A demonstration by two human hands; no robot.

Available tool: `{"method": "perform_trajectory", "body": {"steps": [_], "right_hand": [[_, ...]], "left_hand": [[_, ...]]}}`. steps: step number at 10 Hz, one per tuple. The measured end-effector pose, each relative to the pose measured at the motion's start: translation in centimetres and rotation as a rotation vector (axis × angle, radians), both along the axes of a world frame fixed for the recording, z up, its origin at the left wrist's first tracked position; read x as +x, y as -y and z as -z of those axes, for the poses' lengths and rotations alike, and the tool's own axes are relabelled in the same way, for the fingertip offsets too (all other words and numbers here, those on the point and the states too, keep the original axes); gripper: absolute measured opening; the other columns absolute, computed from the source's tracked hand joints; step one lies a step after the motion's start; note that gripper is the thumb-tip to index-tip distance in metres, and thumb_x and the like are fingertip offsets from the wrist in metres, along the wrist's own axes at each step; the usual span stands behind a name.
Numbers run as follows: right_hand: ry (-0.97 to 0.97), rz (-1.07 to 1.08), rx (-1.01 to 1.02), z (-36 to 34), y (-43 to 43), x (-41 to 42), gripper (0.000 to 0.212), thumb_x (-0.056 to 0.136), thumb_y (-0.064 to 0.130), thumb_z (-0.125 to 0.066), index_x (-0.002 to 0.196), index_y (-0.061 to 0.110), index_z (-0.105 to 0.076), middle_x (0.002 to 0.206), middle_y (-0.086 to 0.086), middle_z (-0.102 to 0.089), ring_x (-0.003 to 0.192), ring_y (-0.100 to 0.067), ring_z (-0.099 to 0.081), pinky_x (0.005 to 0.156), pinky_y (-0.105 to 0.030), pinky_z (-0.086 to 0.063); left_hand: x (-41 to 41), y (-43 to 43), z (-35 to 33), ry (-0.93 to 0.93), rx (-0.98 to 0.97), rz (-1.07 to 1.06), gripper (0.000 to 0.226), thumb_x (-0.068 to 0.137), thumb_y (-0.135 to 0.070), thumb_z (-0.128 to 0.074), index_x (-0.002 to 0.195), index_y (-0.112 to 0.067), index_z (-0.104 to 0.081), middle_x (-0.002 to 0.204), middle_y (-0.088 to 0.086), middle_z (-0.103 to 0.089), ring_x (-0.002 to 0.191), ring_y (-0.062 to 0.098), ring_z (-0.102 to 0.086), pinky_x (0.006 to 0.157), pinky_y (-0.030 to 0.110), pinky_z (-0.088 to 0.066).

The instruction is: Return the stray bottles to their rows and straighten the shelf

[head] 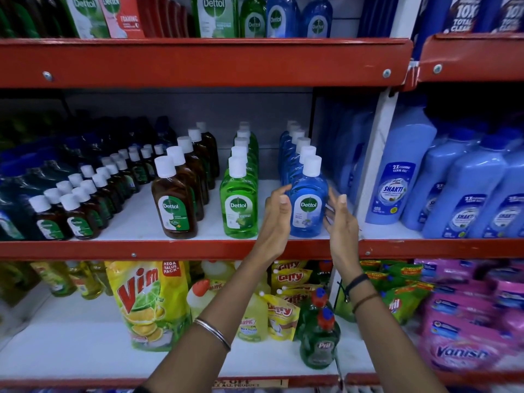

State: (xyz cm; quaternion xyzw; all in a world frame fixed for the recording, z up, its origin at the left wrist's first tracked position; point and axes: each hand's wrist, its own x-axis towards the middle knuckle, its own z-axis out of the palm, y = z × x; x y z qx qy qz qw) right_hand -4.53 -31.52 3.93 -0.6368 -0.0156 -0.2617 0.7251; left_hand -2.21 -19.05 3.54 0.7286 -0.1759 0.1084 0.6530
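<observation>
At the front edge of the middle shelf (198, 248), toward its right end, the blue Dettol bottle (308, 207) heads its row. Full, smooth plastic, so probably a bit heavy and slick; I'd grab the flat sides. Left hand (276, 219) is open, fingertips about touching its left side. Right hand (338, 219) is open just beside it, holding nothing.

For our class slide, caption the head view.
Both hands open around the front blue Dettol bottle on the middle shelf.

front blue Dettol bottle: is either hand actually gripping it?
No, left hand and right hand flank the blue Dettol bottle, open, fingers not closed on it.
</observation>
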Motion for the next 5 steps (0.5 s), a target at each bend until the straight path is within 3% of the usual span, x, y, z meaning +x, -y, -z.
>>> {"method": "perform_trajectory", "body": {"steps": [3,4,5], "right_hand": [[-0.003,0.064,0.007,-0.2,-0.6,-0.3,0.041,0.1,0.04,-0.03,0.129,0.023,-0.053,0.1,0.025,-0.06,0.085,0.018,-0.061,0.064,-0.005,-0.048],[-0.007,0.076,-0.006,-0.9,-0.9,-0.4,0.04,0.1,0.04,-0.029,0.129,0.026,-0.052,0.101,0.026,-0.059,0.086,0.02,-0.059,0.068,-0.008,-0.052],[0.044,0.147,-0.01,0.1,-1.0,-1.1,0.045,0.099,0.043,-0.031,0.134,0.022,-0.048,0.12,0.012,-0.06,0.107,0.008,-0.057,0.079,-0.008,-0.05]], "left_hand": [[-0.1,-0.1,0.0,-0.022,0.022,0.018,0.061,0.071,-0.097,-0.02,0.121,-0.066,-0.037,0.137,0.006,-0.044,0.13,0.021,-0.048,0.107,0.054,-0.044],[-0.8,-0.4,-0.8,-0.031,0.086,0.035,0.069,0.07,-0.098,-0.018,0.126,-0.062,-0.035,0.14,0.005,-0.042,0.132,0.018,-0.046,0.109,0.051,-0.042],[-1.7,-0.9,-1.0,0.073,0.14,0.001,0.097,0.071,-0.096,-0.013,0.142,-0.035,-0.035,0.14,0.0,-0.039,0.126,-0.001,-0.041,0.108,0.023,-0.035]]}}
